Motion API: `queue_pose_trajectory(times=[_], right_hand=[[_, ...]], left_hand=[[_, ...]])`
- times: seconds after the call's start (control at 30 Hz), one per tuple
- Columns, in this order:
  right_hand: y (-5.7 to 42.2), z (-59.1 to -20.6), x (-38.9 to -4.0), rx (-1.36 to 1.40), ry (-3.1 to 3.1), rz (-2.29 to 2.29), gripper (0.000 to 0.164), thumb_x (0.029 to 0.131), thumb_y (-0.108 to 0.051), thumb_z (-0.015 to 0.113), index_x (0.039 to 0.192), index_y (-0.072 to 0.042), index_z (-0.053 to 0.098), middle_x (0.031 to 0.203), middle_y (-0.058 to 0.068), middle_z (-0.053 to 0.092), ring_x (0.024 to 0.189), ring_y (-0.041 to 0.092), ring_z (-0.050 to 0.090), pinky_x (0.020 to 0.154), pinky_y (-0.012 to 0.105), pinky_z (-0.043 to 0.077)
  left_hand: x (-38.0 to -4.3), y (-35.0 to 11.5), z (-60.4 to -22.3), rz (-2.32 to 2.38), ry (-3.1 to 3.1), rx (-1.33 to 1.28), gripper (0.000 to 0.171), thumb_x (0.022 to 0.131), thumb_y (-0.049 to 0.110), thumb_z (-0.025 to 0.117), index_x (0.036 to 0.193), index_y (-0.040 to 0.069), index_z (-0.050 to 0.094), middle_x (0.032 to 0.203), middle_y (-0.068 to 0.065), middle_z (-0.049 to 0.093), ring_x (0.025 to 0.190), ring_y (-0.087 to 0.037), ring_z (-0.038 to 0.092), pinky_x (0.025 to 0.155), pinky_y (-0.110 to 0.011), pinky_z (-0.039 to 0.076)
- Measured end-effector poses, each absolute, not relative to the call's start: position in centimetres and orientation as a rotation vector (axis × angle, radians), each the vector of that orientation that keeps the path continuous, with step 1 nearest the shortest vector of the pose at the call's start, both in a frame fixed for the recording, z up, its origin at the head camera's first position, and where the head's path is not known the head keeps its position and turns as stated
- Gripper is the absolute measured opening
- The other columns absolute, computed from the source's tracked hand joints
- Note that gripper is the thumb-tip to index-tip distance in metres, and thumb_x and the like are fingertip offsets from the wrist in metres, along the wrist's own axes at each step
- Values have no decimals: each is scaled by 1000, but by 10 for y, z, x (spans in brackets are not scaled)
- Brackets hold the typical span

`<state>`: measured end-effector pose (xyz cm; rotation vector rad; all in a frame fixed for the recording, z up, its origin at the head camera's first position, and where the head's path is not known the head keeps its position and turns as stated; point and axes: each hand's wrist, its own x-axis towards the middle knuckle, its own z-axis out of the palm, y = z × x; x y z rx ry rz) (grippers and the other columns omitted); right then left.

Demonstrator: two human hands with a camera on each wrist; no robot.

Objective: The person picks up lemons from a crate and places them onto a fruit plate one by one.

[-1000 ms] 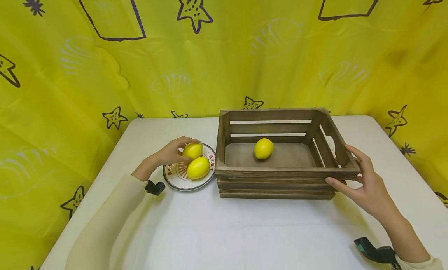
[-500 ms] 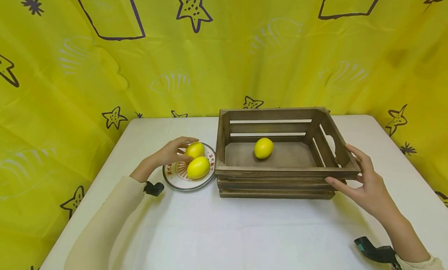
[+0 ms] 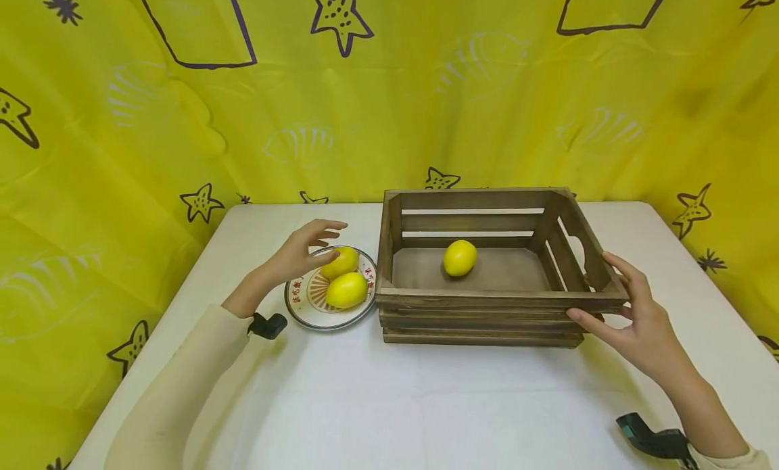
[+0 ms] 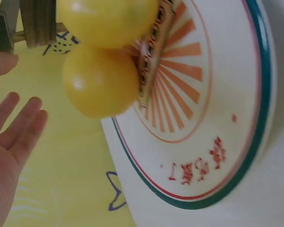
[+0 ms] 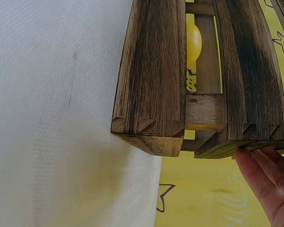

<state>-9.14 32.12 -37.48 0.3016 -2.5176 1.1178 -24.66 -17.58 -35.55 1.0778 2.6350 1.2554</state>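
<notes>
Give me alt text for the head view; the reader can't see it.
The empty left hand is by a plate of two lemons; the right hand holds the end of a crate with one lemon inside, on a white table.

the left hand (image 3: 298, 255) is held left of the crate (image 3: 481, 319), thumb (image 3: 325, 257) and fingers (image 3: 331, 224) parted; the crate's right end is gripped by the right hand (image 3: 646, 328).

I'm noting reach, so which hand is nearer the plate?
Left. The left hand hovers at the left side of the plate; the right hand, farther off, grips the right end of the crate.
</notes>
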Motion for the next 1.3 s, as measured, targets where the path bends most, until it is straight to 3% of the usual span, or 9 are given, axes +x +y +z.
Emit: queue_pose_trajectory(times=[0.37,0.63,0.87,1.03,1.3], right_hand=[[323,-376,-92,301,-2526,1108,100,73,0,83,153,-15,25,119,-33,43,100,-17,44,77,0,35],[323,-372,-92,311,-2507,1115,99,72,2,82,152,-13,25,110,-29,49,98,-16,46,79,0,33],[324,-373,-91,303,-2513,1113,99,72,1,82,152,-14,25,118,-35,43,101,-17,43,78,0,33],[324,-375,-92,310,-2502,1118,100,71,2,83,152,-14,25,120,-35,42,101,-17,43,79,0,32],[324,-375,-93,314,-2531,1111,100,74,-2,82,153,-16,23,146,-30,30,109,-20,36,78,1,30]], left_hand=[[-239,-145,-336,1362,2651,1235,41,90,-4,64,129,-5,54,131,-20,55,118,-36,56,100,-44,48],[-232,-124,-318,1363,2608,1356,38,90,-3,64,128,-4,56,130,-17,56,120,-29,53,101,-40,47],[-227,-105,-303,1300,2554,1515,38,91,-1,63,129,-2,56,129,-15,58,121,-26,53,102,-37,47],[-227,-92,-294,1269,2523,1650,37,90,-1,65,127,-2,58,126,-15,60,112,-22,55,97,-35,49],[-225,-80,-283,1230,2490,1738,36,90,-1,64,126,-1,59,125,-14,60,96,-17,55,84,-38,49]])
